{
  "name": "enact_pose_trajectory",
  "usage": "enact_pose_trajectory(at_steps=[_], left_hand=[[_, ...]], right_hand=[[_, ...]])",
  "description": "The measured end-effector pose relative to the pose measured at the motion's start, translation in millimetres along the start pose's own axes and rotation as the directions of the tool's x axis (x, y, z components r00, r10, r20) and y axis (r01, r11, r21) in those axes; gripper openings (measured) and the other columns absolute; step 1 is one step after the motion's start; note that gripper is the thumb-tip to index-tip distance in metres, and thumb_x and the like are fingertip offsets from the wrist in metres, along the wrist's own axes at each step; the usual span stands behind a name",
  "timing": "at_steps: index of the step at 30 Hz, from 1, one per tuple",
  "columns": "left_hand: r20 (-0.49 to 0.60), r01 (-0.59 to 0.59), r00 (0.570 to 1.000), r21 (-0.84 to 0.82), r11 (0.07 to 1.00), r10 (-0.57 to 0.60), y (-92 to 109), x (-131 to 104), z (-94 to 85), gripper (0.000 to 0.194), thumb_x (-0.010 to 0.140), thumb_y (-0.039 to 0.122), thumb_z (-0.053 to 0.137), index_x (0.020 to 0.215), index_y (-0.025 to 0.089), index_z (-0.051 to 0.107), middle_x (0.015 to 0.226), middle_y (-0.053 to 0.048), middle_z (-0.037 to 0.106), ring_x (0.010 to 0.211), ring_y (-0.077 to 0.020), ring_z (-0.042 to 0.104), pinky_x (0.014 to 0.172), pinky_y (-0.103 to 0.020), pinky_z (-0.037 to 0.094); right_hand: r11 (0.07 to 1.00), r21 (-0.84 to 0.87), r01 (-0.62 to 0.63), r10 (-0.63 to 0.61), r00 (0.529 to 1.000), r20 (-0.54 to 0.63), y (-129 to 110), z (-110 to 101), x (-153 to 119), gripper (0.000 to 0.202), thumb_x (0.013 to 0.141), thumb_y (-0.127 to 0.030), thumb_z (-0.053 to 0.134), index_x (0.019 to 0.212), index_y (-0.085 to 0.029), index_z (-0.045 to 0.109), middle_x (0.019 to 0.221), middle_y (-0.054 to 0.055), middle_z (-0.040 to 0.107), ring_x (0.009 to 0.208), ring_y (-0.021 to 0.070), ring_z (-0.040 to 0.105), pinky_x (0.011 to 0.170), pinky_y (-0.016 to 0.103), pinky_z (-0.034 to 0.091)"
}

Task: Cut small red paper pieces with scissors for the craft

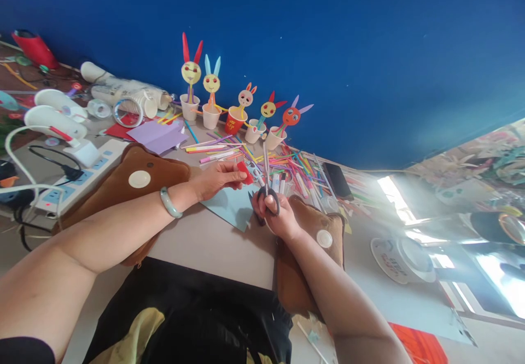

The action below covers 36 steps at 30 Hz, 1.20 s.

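A small red piece of paper [246, 173] is pinched between the thumb and fingers of my left hand [219, 180]. To its right, my right hand [279, 213] grips a pair of scissors [266, 169] with dark handles; the blades point up and away from me and stand apart from the red paper. Beneath both hands lies a light blue sheet of paper [227, 206] on the table. Behind them stand several paper cups with rabbit-faced figures, among them a red cup [235, 121] and a white cup [190, 108] whose figure has long red ears.
Coloured sticks and markers [213, 153] spread over the table's middle. Brown cushions [118, 189] lie under my forearms. At left are purple paper [158, 135], a power strip [88, 175] with cables and stacked paper cups [127, 93]. A phone [338, 180] and a white bowl [402, 260] are at right.
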<state>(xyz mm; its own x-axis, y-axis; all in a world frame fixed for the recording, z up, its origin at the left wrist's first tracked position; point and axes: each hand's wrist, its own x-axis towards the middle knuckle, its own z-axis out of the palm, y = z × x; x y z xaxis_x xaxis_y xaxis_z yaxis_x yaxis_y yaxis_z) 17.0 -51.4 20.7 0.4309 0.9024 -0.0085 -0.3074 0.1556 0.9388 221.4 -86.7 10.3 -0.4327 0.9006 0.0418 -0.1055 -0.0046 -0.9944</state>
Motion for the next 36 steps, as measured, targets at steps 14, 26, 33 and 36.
enact_pose_trajectory(at_steps=[14, 26, 33, 36], left_hand=[[0.011, -0.065, 0.998, 0.233, 0.97, 0.064, -18.7, -10.2, 16.2, 0.025, 0.077, 0.037, 0.071, 0.079, 0.013, 0.068, 0.071, 0.0, 0.061, 0.069, -0.0116, 0.054, 0.068, -0.026, 0.041], [0.039, -0.036, 0.999, 0.304, 0.952, 0.025, -14.3, -10.0, 13.3, 0.011, 0.078, 0.025, 0.064, 0.077, 0.014, 0.063, 0.069, 0.001, 0.059, 0.069, -0.0109, 0.054, 0.067, -0.025, 0.04], [0.097, 0.032, 0.993, 0.315, 0.949, -0.066, -10.9, -9.8, 15.3, 0.023, 0.072, 0.031, 0.073, 0.068, 0.014, 0.06, 0.065, 0.002, 0.059, 0.064, -0.0094, 0.052, 0.062, -0.023, 0.039], [0.125, 0.02, 0.99, 0.293, 0.956, -0.059, -9.4, -9.2, 13.5, 0.024, 0.073, 0.034, 0.074, 0.083, 0.013, 0.068, 0.078, -0.002, 0.067, 0.073, -0.0119, 0.058, 0.071, -0.026, 0.045]], right_hand=[[0.946, -0.321, -0.041, -0.063, 0.949, -0.308, -4.1, 7.9, -1.0, 0.024, 0.07, -0.041, 0.074, 0.067, -0.019, 0.065, 0.061, 0.002, 0.055, 0.057, 0.0138, 0.043, 0.051, 0.028, 0.036], [0.903, -0.429, 0.012, -0.18, 0.918, -0.354, -4.0, 6.1, -0.6, 0.022, 0.074, -0.04, 0.067, 0.071, -0.02, 0.061, 0.066, 0.001, 0.058, 0.063, 0.0156, 0.051, 0.061, 0.03, 0.045], [0.906, -0.424, 0.015, -0.174, 0.925, -0.339, -6.9, 3.5, 0.0, 0.021, 0.075, -0.038, 0.067, 0.069, -0.019, 0.06, 0.068, 0.0, 0.058, 0.062, 0.0145, 0.05, 0.062, 0.03, 0.044], [0.899, -0.437, 0.018, -0.155, 0.948, -0.28, -6.6, 2.8, -0.3, 0.021, 0.074, -0.037, 0.069, 0.068, -0.019, 0.06, 0.068, 0.001, 0.058, 0.062, 0.0147, 0.051, 0.064, 0.03, 0.045]])
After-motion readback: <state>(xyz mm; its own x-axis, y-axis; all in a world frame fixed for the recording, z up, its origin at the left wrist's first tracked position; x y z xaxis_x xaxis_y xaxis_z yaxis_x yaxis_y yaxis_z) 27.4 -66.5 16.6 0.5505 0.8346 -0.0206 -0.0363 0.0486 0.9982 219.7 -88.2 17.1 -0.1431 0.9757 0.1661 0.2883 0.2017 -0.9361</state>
